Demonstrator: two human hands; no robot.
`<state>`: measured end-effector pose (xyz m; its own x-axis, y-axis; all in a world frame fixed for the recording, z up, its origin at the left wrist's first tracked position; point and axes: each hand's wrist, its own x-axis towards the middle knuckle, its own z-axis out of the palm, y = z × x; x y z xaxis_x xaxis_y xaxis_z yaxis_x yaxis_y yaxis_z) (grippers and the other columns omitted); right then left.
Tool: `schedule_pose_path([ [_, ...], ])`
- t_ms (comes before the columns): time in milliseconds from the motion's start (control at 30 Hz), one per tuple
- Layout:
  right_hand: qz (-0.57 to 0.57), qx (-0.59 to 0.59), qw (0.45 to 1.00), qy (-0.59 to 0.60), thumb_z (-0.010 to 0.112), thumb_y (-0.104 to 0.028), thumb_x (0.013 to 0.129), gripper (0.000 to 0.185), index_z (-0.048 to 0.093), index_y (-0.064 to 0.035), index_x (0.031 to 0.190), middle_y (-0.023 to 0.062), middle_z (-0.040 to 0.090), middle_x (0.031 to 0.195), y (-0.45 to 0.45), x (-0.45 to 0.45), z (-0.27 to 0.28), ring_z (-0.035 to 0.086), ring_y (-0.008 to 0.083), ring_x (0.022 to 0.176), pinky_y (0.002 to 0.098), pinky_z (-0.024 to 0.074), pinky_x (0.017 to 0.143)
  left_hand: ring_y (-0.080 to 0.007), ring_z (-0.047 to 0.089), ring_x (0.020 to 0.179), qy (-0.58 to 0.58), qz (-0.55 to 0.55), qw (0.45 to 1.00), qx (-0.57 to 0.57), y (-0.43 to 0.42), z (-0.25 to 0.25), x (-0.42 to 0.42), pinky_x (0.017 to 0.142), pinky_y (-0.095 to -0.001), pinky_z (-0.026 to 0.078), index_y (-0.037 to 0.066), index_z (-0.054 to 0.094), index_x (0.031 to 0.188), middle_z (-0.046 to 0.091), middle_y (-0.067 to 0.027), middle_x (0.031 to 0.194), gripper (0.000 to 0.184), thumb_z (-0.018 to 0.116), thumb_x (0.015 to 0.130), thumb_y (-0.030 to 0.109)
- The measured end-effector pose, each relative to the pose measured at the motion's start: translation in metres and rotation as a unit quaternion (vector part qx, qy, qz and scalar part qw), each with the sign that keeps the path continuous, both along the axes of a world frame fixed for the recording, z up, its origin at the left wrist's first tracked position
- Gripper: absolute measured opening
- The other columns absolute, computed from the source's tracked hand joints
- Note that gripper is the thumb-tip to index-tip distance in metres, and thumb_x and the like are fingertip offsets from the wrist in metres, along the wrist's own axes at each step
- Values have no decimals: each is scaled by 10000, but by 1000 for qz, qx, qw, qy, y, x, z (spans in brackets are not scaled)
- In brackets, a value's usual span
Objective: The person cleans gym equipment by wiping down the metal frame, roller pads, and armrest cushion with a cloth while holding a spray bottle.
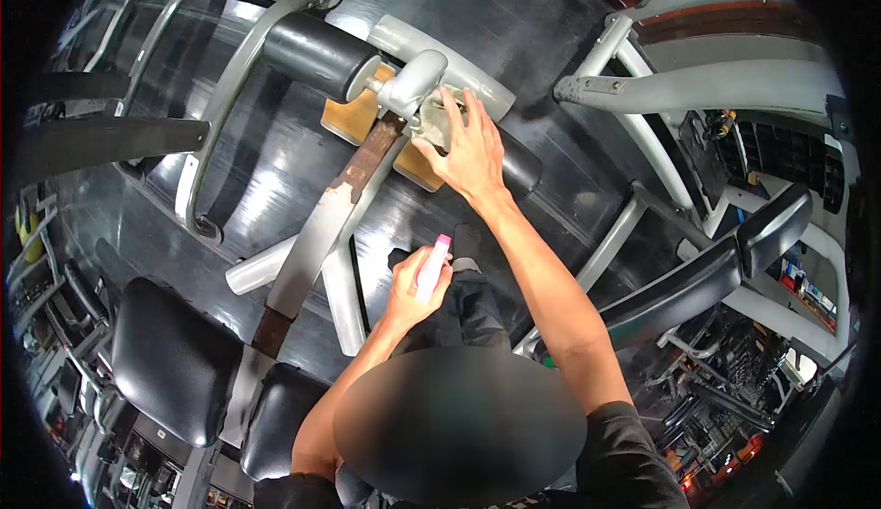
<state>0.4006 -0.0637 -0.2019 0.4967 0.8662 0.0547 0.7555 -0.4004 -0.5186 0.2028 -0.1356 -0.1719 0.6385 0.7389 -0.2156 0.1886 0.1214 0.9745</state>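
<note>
My left hand (408, 293) is wrapped round a small white bottle (429, 277) with a pink top, held low over the floor. Higher up, my right hand (473, 151) spreads its fingers over a pale grey cloth (431, 122) and holds it against the end of a gym bench's frame. That silver rounded bracket (418, 82) carries a black foam roller (321, 55) on the left. Another black roller (518, 165) shows partly, to the right of my right hand. Below the bracket runs the silver bench beam (317, 238), with a worn brown patch near its top.
Black padded seats (174, 357) sit at lower left. A silver tubular frame (243, 59) rises at the left, and a thick grey machine arm (707, 87) reaches in from the right. Another black bench pad (674, 293) stands right. Wooden plates (349, 119) lie under the bracket on the dark floor.
</note>
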Motion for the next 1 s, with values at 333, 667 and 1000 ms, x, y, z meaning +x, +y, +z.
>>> schedule_pose_path([
  [333,64,-24,996,-56,773,-145,739,594,581,-157,1301,127,520,1390,-35,20,-9,518,333,1257,408,418,1073,-139,648,809,27,-13,1000,-8,2,-1,-3,732,-278,503,-18,621,967,668,-87,875,174,648,803,-70],
  [667,-173,-164,966,101,639,-224,908,337,644,-72,1208,214,683,1101,-191,85,2,659,376,1044,420,524,902,-164,665,772,-6,6,1000,16,5,4,-1,704,-291,517,-11,632,964,671,-88,854,171,677,802,-45],
  [1000,-2,118,993,19,668,-199,874,473,557,-91,1320,168,544,1362,-24,46,22,481,360,1294,437,380,1088,-153,664,781,6,-3,1000,-2,1,0,-1,713,-283,514,-15,630,953,671,-77,843,157,670,804,-47],
])
